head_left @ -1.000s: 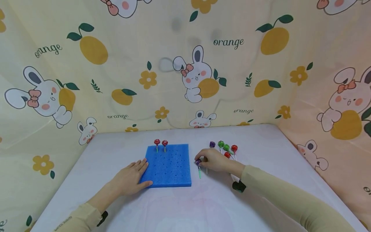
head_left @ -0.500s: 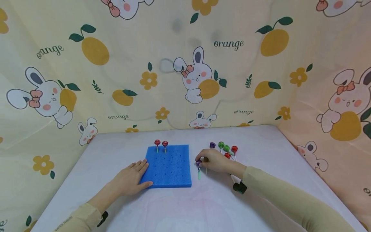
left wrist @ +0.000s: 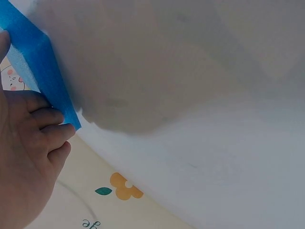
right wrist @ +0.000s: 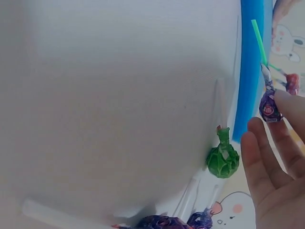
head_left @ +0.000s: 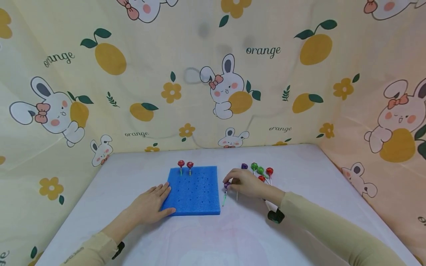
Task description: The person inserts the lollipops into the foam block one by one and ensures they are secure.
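My right hand [head_left: 246,183] pinches a purple-wrapped lollipop [head_left: 227,184] by its candy head, just right of the blue foam block [head_left: 196,195]. The green stick [right wrist: 258,40] points down and slightly left in the head view. Flat fingers of my left hand [head_left: 151,204] rest on the foam's left edge, with the thumb at its front left corner. Two red lollipops [head_left: 181,163] stand upright in the foam's back left holes, and rows of small holes cover the rest of its top.
Several lollipops lie right of the foam, behind and beneath my right hand: a purple one [head_left: 244,166], green ones [head_left: 254,166] and red ones [head_left: 269,171]. A green one [right wrist: 223,160] shows near the right fingers. A printed cloth backdrop [head_left: 276,92] rises behind the white table [head_left: 206,240].
The held lollipop's stick has swung from nearly vertical to a tilt, its lower end shifting left toward the foam. My left hand stays in place on the foam.
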Demonstrator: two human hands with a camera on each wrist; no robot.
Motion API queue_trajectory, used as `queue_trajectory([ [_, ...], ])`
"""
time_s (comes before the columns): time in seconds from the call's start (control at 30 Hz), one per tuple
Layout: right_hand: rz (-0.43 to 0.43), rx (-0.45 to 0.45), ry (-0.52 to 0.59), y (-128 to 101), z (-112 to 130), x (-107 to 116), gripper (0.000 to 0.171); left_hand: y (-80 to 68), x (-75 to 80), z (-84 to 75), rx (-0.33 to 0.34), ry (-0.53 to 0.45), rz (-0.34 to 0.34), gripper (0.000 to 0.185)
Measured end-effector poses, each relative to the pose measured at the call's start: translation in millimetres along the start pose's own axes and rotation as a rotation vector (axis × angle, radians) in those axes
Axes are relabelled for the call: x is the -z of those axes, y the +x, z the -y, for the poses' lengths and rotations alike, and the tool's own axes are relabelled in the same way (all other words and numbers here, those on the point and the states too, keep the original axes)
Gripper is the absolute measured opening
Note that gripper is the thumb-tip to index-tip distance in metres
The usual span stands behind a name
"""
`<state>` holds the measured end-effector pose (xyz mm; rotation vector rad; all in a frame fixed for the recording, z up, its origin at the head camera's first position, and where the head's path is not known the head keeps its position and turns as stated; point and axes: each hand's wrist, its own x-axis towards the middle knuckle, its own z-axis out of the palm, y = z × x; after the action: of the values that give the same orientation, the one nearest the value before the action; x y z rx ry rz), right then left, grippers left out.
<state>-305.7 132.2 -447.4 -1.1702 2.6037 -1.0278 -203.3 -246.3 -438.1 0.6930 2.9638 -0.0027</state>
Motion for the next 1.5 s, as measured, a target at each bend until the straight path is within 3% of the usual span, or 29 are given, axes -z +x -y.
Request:
queue_trajectory([
  [0.2, -0.029, -0.022, 0.050, 2.7, 3.3, -2.0, 0.022, 0.3, -0.4, 0.0, 0.001, -0.001, 0.008, 0.086],
  [0.53, -0.128, 0.050, 0.098, 11.6, 9.7, -4.6, 0.021, 0.7, -1.1, 0.6, -0.003, 0.003, 0.003, 0.086],
  [1.1, -0.221, 0.017, 0.167, 31.7, 23.2, -3.5, 0.022, 1.4, -2.1, 1.3, -0.006, 0.009, -0.001, 0.086],
  [1.5, -0.274, 0.002, 0.151, 53.0, 20.6, -4.3, 0.021, 2.7, -3.8, 2.9, -0.002, 0.007, 0.007, 0.087],
])
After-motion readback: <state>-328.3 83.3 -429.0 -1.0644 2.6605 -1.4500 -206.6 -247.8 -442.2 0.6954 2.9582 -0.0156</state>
